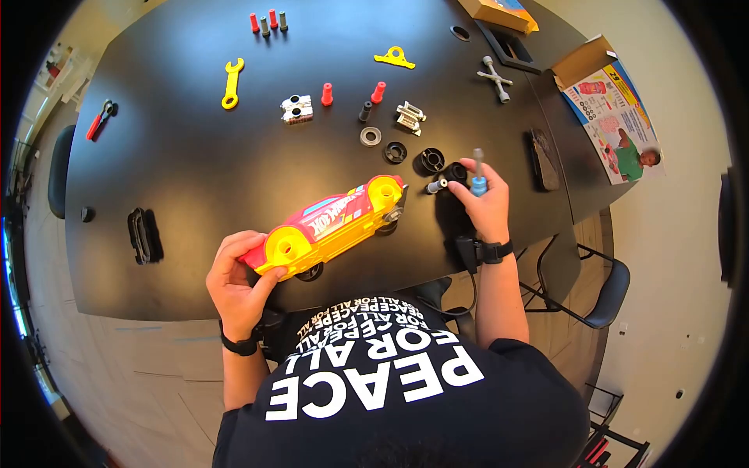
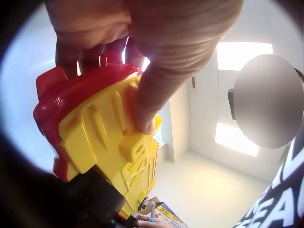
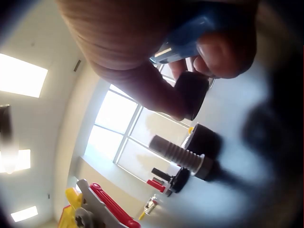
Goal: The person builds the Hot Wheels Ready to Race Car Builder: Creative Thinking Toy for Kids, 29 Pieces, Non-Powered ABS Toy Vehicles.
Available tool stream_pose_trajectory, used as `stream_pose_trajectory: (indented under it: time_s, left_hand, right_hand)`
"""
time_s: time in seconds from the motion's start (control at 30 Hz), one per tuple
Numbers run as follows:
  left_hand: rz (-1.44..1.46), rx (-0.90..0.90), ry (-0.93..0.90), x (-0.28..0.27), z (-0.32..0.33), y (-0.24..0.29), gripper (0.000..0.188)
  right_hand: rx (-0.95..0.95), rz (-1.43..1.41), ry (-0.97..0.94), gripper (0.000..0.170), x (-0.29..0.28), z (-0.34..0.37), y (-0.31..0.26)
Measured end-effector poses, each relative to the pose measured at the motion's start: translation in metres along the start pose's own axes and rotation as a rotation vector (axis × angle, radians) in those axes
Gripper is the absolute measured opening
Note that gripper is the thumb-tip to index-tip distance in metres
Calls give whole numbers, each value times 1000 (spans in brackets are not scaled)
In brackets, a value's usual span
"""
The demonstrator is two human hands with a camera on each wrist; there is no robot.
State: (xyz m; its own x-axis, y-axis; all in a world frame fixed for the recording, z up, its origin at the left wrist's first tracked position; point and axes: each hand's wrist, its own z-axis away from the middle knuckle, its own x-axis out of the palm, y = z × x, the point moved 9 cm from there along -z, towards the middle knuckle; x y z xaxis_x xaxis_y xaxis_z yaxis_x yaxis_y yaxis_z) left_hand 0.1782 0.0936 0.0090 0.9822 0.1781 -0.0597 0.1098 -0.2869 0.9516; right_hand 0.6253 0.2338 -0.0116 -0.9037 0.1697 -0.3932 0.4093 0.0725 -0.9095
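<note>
Black table [image 1: 187,171], dark top, takes up most of the head view. Cardboard box [image 1: 612,101] with printed panel lies open at its right side.

Red-and-yellow toy car [image 1: 331,222] is over the table's near part, tilted so that two yellow wheel arches with round holes face up. Left hand [image 1: 238,281] grips one end: thumb on the yellow underside, fingers on the red body. Cannot tell whether the car also touches the table.

Right hand [image 1: 488,207], just beyond the car's other end, has a double hold. It keeps the blue-handled screwdriver [image 1: 478,186], shaft pointing up, while thumb and fingertip pinch a small dark cylindrical piece [image 3: 191,92]; grip narrow.

Yellow wrench [image 1: 232,84] lies well apart, towards the far left; grey cross-shaped wrench [image 1: 495,79] lies far right. Two silver blocks [image 1: 296,109] rest between them, apart from each other. Two black wheels [image 1: 431,160] and a grey ring [image 1: 370,136] form a slanting row beyond the car. Grey ribbed bolt [image 3: 178,154] stands on the table near the pinching fingertips. Smallest: red pegs [image 1: 327,94], upright.
</note>
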Motion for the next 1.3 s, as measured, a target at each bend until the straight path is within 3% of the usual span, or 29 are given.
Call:
stream_pose_trajectory:
  time_s: [0.03, 0.07, 0.13, 0.17, 0.2, 0.27, 0.37, 0.5, 0.93, 1.0, 1.13, 1.17, 1.3]
  left_hand:
    - [0, -3, 7, 1, 1, 2, 56]
    - [-10, 2, 39, 1, 2, 5, 54]
    - [-19, 4, 72, -2, 5, 7, 52]
    - [-46, 46, 34, -1, 7, 10, 52]
    - [-72, 87, -8, 2, 9, 13, 53]
    - [-87, 108, -27, 6, 11, 15, 53]
    - [-103, 183, -46, 13, 14, 19, 53]
    - [-100, 254, -12, 14, 19, 26, 52]
    - [-130, 330, -5, 9, 28, 32, 52]
    - [-129, 309, 22, 8, 28, 30, 53]
    - [-116, 260, 71, 5, 33, 23, 53]
    - [-103, 264, 63, 6, 34, 21, 54]
    - [-104, 271, 63, 11, 34, 22, 54]
  right_hand:
    - [235, -38, 10, 50, -7, 6, 16]
    - [234, -36, 3, 50, -10, 10, 10]
    - [71, -157, -46, 50, -11, 12, -18]
    - [-198, 34, -122, 51, -7, 14, -52]
    - [-191, 37, -120, 51, -11, 19, -69]
    - [-156, 72, -461, 56, 18, 40, -114]
    - [-345, 245, -563, 63, 43, 56, -151]
    - [-304, 220, -546, 75, 52, 63, -161]
    - [-586, 395, -439, 71, 74, 58, -186]
    - [-612, 211, -387, 70, 63, 50, -194]
    - [-441, 17, -371, 61, 48, 36, -169]
    - [-414, -24, -412, 52, 52, 37, -162]
    - [-532, 49, -305, 34, 70, 43, -148]
